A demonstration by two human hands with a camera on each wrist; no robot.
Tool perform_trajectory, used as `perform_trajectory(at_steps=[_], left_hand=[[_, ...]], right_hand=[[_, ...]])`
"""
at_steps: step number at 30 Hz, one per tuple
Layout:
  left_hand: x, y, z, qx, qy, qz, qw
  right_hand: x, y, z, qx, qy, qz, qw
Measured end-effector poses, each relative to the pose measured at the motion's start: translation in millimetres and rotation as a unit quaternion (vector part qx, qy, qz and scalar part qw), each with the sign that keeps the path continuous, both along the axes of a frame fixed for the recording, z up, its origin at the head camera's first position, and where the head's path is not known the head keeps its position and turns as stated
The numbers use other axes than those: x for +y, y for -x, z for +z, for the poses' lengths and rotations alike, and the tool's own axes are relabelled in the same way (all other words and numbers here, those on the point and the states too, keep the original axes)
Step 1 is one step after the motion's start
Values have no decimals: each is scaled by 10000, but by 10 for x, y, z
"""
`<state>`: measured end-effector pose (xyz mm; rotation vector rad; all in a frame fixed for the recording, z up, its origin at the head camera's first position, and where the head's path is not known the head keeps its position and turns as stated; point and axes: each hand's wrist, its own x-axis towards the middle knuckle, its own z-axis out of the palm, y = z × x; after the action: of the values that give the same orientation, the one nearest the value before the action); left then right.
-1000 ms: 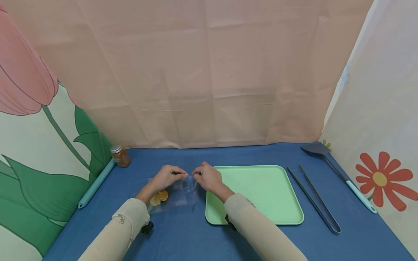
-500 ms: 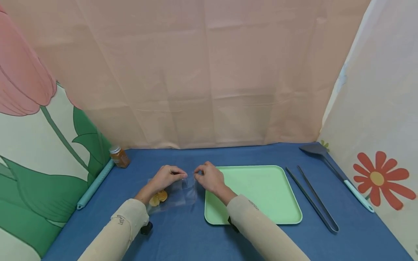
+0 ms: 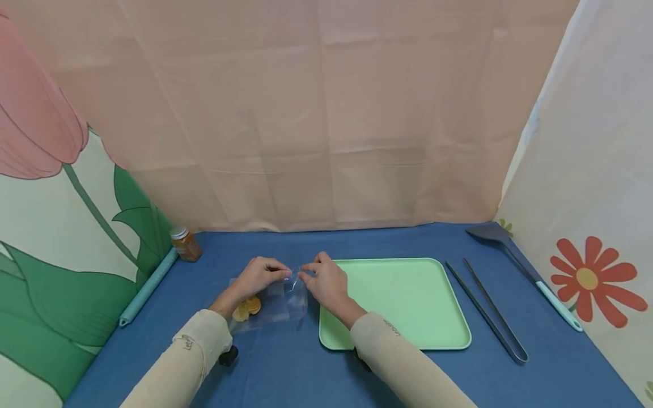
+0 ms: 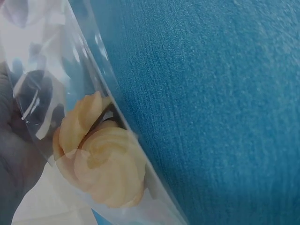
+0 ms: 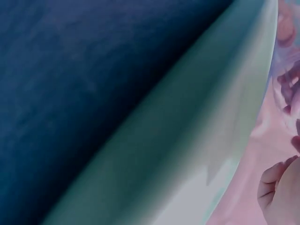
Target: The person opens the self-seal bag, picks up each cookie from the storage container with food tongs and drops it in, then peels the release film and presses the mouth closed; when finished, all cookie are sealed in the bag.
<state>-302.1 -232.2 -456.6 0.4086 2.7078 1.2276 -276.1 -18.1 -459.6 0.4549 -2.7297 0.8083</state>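
Observation:
A clear plastic bag [image 3: 293, 306] hangs just over the blue cloth, tilted, its upper right edge between both hands. Inside, at its left end, lie pale yellow swirled cookies [image 3: 247, 309]; the left wrist view shows the cookies [image 4: 110, 161] close up through the shiny film. My left hand [image 3: 259, 277] pinches the bag's edge between thumb and fingers. Facing it, a short gap away, my right hand [image 3: 326, 281] pinches the same edge with its fingertips. In the right wrist view the right hand [image 5: 281, 192] is only partly seen, at the right border.
A light green tray [image 3: 403, 300] lies under my right forearm. To its right are metal tongs [image 3: 490, 314] and a dark spatula [image 3: 533, 277] with a pale handle. At the back left stands a jar [image 3: 186, 246] with a silver lid, beside a teal roll [image 3: 149, 290].
My right hand drifted slightly right, then came back left towards the left hand, narrowing the gap between fingertips. The left hand and the cookies have hardly moved.

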Motion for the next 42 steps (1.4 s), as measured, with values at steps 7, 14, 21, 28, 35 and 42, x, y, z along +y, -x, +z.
perform_trajectory(at_steps=[7,14,21,28,35,42], left_hand=[[-12,-23,20,-93,-113,-84,9999],[-22,-21,6,-157,-86,-230,9996],[-20,-34,29,-116,-66,-352,9993],[-14,-36,45,-47,-21,-461,9989],[-14,-29,32,6,-33,-474,9989],[-11,-12,39,-5,-33,-370,9993]], right_hand=[[-38,2,40,-130,-141,-85,9998],[-56,17,14,-260,-124,-127,9995],[-82,60,10,-266,-138,-25,9995],[-86,86,15,-139,-157,45,9998],[-59,92,-11,115,-32,193,9997],[-43,102,12,103,33,254,9996]])
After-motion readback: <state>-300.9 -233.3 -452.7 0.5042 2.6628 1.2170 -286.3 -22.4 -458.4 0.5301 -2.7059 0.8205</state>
